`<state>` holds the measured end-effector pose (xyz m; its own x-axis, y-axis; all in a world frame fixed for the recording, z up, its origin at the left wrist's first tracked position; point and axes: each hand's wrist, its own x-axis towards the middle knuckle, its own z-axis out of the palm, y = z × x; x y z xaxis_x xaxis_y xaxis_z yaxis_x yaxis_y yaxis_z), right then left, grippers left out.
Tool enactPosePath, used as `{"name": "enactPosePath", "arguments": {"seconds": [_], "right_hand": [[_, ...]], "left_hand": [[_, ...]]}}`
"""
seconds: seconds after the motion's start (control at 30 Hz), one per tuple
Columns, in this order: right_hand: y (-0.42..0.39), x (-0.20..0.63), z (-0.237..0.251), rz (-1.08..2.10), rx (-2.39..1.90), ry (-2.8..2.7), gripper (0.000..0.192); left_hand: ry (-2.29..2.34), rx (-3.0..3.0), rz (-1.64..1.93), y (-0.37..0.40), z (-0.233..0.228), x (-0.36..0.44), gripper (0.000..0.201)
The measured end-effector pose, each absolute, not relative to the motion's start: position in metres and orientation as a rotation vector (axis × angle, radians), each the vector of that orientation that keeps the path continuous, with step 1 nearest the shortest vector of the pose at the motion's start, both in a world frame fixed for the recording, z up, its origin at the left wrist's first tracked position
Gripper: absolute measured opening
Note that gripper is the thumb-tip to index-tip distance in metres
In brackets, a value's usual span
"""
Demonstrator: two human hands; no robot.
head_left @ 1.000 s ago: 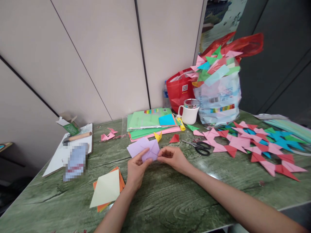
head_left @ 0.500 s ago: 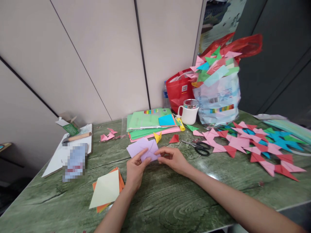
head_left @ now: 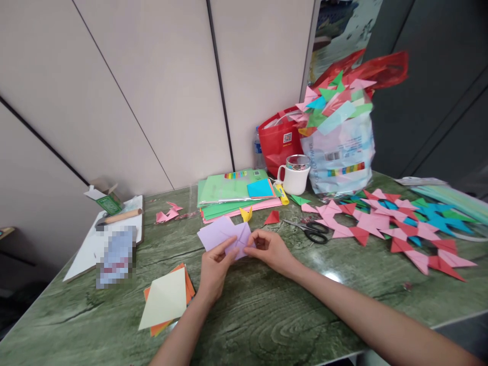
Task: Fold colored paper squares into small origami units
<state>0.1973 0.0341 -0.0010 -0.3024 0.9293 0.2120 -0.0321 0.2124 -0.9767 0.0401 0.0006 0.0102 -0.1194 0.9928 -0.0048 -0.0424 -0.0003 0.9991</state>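
Both hands pinch one folded purple paper [head_left: 234,238] low over the green surface [head_left: 267,315]: left hand [head_left: 213,269] grasps its near edge, right hand [head_left: 272,250] its right corner. Scissors [head_left: 310,231] lie just right; a paper stack [head_left: 168,300] sits left.

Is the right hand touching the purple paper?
Touching: the head view shows the right hand pinching the purple paper at its right edge.
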Motion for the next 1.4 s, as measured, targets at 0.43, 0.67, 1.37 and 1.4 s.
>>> {"name": "enactPosePath", "arguments": {"seconds": [0.43, 0.67, 1.37, 1.4], "right_hand": [[0.035, 0.198, -0.001, 1.377, -0.871, -1.452, 0.028], [0.035, 0.199, -0.001, 1.32, -0.866, -1.492, 0.025], [0.035, 0.201, 0.003, 1.346, -0.811, -1.482, 0.03], [0.035, 0.201, 0.003, 1.348, -0.799, -1.484, 0.031]], "left_hand": [[1.185, 1.047, 1.293, 0.001, 0.011, 0.038, 0.039], [1.094, 0.906, 1.294, -0.001, 0.017, 0.042, 0.039], [1.148, 0.991, 1.323, -0.002, 0.015, 0.042, 0.033], [1.162, 0.994, 1.331, -0.001, 0.014, 0.041, 0.033]]}}
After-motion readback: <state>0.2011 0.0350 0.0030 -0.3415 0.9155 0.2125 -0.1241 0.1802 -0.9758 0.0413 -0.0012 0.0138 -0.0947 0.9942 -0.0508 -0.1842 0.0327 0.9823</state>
